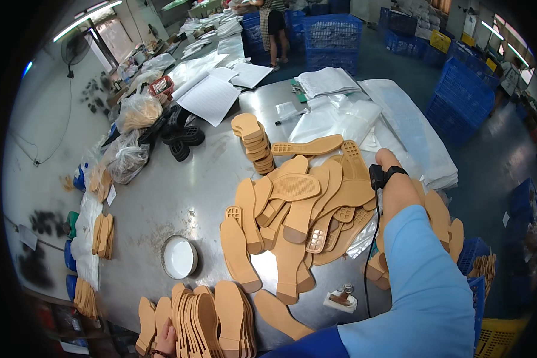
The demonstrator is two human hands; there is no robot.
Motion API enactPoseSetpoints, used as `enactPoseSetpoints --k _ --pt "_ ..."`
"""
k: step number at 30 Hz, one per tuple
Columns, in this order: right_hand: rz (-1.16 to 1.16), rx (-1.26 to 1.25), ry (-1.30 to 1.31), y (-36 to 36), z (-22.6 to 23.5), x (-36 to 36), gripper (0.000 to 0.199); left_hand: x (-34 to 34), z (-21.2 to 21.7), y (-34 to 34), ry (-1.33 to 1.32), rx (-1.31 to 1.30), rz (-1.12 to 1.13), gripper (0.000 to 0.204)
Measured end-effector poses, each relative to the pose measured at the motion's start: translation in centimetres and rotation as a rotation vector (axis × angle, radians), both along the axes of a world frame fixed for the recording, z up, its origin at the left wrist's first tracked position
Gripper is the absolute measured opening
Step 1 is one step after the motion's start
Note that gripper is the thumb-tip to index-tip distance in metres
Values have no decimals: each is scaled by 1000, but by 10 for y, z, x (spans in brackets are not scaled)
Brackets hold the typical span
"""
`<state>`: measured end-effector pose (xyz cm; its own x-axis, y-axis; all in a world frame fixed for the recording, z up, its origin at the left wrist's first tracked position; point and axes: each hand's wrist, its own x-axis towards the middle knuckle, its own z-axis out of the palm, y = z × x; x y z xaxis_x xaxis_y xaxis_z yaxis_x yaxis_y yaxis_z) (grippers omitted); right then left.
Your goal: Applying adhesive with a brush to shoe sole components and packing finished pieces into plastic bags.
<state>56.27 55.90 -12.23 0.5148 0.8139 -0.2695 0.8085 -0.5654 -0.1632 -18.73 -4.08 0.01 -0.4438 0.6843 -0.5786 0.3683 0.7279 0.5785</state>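
Observation:
My left hand [166,339] is at the lower edge, its visible fingers stretched out flat against a row of tan shoe soles [204,317] standing on edge. Two more soles [146,327] stand just left of it. My right arm reaches far forward over the right side of a loose heap of tan soles [293,188]. Of my right hand [387,157] only a small part shows beyond a black wrist strap with a small box; its fingers are hidden. A single sole [282,314] lies between the row and the heap. Behind the heap rises a stack of soles [253,143].
A white bowl [179,257] stands on the metal table [143,221]. A small metal-and-white object [340,298] lies near my right sleeve. Plastic bags [340,119], papers [209,95] and black soles [182,140] lie farther back. Blue crates [459,98] and another person [273,33] are beyond.

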Motion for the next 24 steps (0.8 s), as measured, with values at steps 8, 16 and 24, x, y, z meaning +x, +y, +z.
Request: enactPoseSetpoints --k 8,16,24 --pt "37 266 -156 -41 11 -36 25 4 -2 12 28 -48 52 53" --pt "44 401 -29 -24 102 -19 29 3 5 23 25 -57 40 53" --pt "5 719 350 -38 171 -9 25 4 8 9 31 33 34 53"
